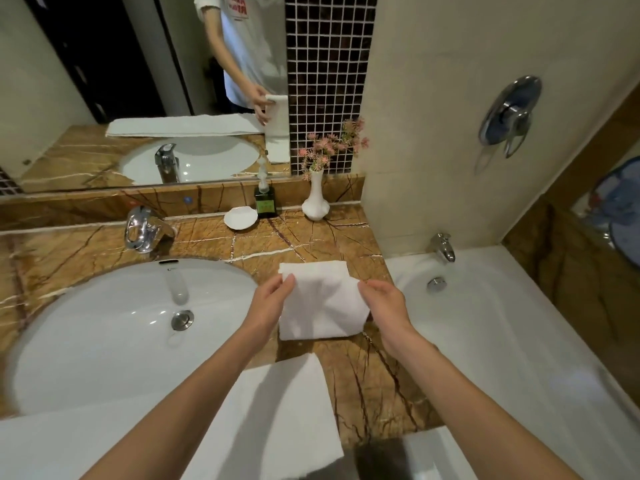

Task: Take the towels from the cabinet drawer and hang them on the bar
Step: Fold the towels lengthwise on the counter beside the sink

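Over the marble counter (313,244), both hands pinch a folded white towel (322,306).

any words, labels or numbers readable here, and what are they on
Red print on the shirt reflected in the mirror: cut off by the frame edge and blurred, unreadable.
Green label on the soap bottle: too small to read.
Folded towel: no print shows.
No other text is visible.

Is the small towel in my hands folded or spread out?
Folded: the small towel is a compact rectangle with a thick doubled bottom edge; left hand and right hand pinch its top.
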